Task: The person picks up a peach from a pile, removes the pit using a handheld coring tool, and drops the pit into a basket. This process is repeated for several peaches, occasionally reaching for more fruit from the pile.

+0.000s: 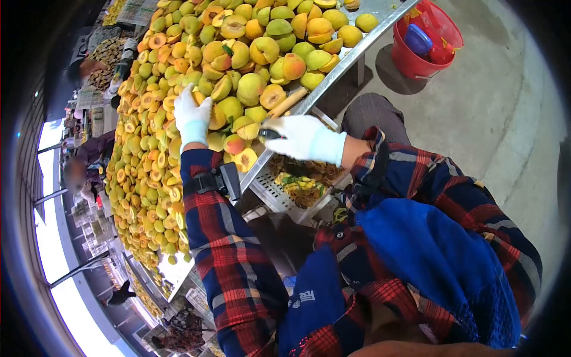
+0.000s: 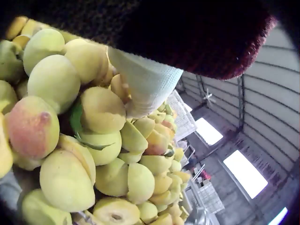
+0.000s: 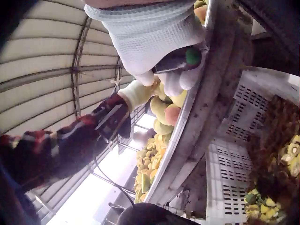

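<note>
My left hand (image 1: 193,116), in a white knit glove, is at the pile of yellow-green peaches (image 1: 250,89). Its thumb and fingers are around a peach (image 1: 198,97) there; the sleeve hides much of this hand in the left wrist view. My right hand (image 1: 300,137), gloved too, is over the table's metal edge. It grips a dark handle with a green end (image 3: 192,56); the tool's working end is hidden. Whole and halved peaches lie between the two hands, some halves showing their pits.
A raised metal rim (image 1: 345,65) borders the table. Below it stands a white perforated crate (image 3: 229,161) with brown and yellow scraps. A red bucket (image 1: 410,65) with a blue item inside is on the floor at right. Other people are at the far left.
</note>
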`<action>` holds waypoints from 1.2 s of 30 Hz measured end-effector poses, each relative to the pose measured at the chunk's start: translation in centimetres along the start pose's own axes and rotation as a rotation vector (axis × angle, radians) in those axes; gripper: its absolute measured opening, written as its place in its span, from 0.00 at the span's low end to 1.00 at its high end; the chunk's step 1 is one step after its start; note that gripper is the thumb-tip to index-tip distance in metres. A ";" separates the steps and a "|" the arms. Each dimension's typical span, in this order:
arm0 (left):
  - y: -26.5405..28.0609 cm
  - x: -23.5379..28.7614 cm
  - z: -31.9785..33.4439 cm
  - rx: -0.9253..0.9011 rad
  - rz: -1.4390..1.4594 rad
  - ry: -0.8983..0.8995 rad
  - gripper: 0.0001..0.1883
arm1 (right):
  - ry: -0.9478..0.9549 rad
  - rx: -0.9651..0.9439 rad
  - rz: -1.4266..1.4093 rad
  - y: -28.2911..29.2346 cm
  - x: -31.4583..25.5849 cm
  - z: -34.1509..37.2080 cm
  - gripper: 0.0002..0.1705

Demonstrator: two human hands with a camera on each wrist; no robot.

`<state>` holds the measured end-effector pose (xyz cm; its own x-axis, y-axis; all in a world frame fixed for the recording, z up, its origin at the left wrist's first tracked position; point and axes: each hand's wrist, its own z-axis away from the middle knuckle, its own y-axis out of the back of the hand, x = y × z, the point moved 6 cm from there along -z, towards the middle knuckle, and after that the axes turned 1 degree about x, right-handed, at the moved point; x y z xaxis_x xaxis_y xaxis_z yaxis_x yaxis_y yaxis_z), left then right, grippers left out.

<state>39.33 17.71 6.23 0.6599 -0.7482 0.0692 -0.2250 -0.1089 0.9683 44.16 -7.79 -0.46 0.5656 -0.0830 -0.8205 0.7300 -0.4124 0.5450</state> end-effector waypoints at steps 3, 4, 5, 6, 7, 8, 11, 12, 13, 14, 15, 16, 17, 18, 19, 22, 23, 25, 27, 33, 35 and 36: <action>4.5 -0.5 3.8 0.254 0.205 0.138 0.34 | -0.141 -0.075 -0.380 0.3 0.2 -0.2 0.25; 5.4 -1.2 5.4 0.283 0.417 0.236 0.34 | -0.183 -0.074 -0.510 0.2 0.0 0.1 0.24; 5.2 -1.5 8.0 0.250 0.770 0.316 0.28 | -0.197 -0.098 -0.622 -0.4 0.0 0.1 0.24; 4.9 -1.0 11.0 0.155 1.138 0.475 0.21 | -0.261 -0.138 -0.633 -0.7 -0.7 0.4 0.23; 4.1 -0.7 13.3 0.101 1.407 0.554 0.21 | -0.238 -0.172 -0.598 -1.1 -1.6 0.7 0.24; 2.9 -0.6 15.5 0.046 1.679 0.630 0.21 | -0.216 -0.211 -0.562 -1.7 -2.4 1.0 0.24; -0.3 -1.5 21.8 0.026 1.916 0.857 0.24 | -0.019 -0.298 -0.420 -3.0 -5.8 2.1 0.26; -0.8 -1.2 22.9 -0.017 2.010 0.812 0.28 | -0.016 -0.330 -0.416 -4.2 -6.0 2.6 0.26; -1.0 -1.5 24.3 0.037 2.051 0.778 0.27 | 0.054 -0.316 -0.311 -5.3 -6.3 2.9 0.27; -1.0 -1.9 25.4 0.088 2.090 0.738 0.27 | 0.126 -0.296 -0.206 -6.1 -6.6 3.2 0.28; -1.1 -2.4 26.4 0.084 2.104 0.746 0.26 | 0.154 -0.289 -0.194 -6.2 -7.1 3.6 0.27; -1.4 -2.8 27.1 0.099 2.111 0.760 0.26 | 0.154 -0.307 -0.190 -6.7 -7.1 3.8 0.27; -1.8 -3.1 27.6 0.110 2.136 0.766 0.25 | 0.188 -0.300 -0.158 -7.1 -7.2 4.0 0.26; -1.9 -2.9 27.9 0.118 2.162 0.770 0.24 | 0.220 -0.290 -0.126 -7.3 -7.5 4.0 0.25; -2.0 -2.8 28.2 0.196 2.277 0.789 0.22 | 0.187 -0.290 -0.074 -7.5 -7.5 4.0 0.25; -2.2 -3.3 28.3 0.311 2.193 0.832 0.23 | 0.204 -0.374 -0.010 -8.3 -7.8 3.8 0.24; -1.8 -3.1 28.4 0.249 2.189 0.782 0.23 | 0.196 -0.382 -0.011 -8.9 -7.7 3.7 0.24; -1.4 -3.0 28.4 0.249 2.165 0.758 0.23 | 0.264 -0.306 -0.050 -9.4 -7.9 3.6 0.19; -0.4 -2.4 28.0 0.325 2.121 0.782 0.23 | 0.219 -0.358 -0.060 -10.0 -8.1 3.3 0.18; -0.5 -2.1 27.7 0.305 1.964 0.751 0.25 | 0.177 -0.480 0.003 -11.2 -8.0 3.0 0.26; -1.0 -2.5 27.8 0.320 1.911 0.739 0.26 | 0.171 -0.486 0.005 -11.6 -8.1 3.2 0.27; -0.9 -2.6 27.7 0.346 1.858 0.718 0.26 | 0.152 -0.489 0.003 -11.9 -8.0 3.3 0.25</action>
<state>17.98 1.67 -1.44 -0.3984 0.2567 0.8806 -0.8773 0.1736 -0.4475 29.65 -5.21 -0.95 0.5907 0.0648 -0.8043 0.8018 0.0638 0.5941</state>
